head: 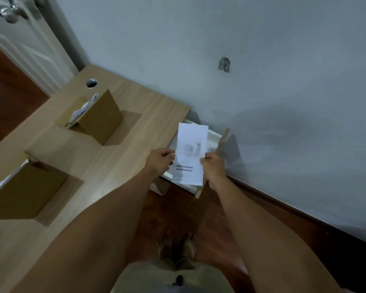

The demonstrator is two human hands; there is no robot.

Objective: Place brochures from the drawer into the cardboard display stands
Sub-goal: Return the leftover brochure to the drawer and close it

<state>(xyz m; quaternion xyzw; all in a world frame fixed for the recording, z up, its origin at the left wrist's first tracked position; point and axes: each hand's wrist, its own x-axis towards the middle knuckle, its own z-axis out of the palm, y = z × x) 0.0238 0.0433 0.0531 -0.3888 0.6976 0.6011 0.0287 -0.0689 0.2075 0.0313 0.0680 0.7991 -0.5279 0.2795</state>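
A white brochure [190, 153] with dark printed text is held upright between both hands, above the open drawer [213, 138] at the desk's right end. My left hand [160, 160] pinches its left edge and my right hand [213, 166] pinches its right edge. Two cardboard display stands sit on the wooden desk [97, 166]: the far stand [97, 115] holds several white brochures, and the near stand [28, 187] at the left edge shows a sliver of white paper. The drawer's contents are mostly hidden behind the brochure.
A grey wall runs close behind the desk and drawer. A round cable hole [91, 83] is in the desk's far corner. A white door [23, 43] stands at the upper left. Dark wooden floor and my bare feet [178, 246] lie below.
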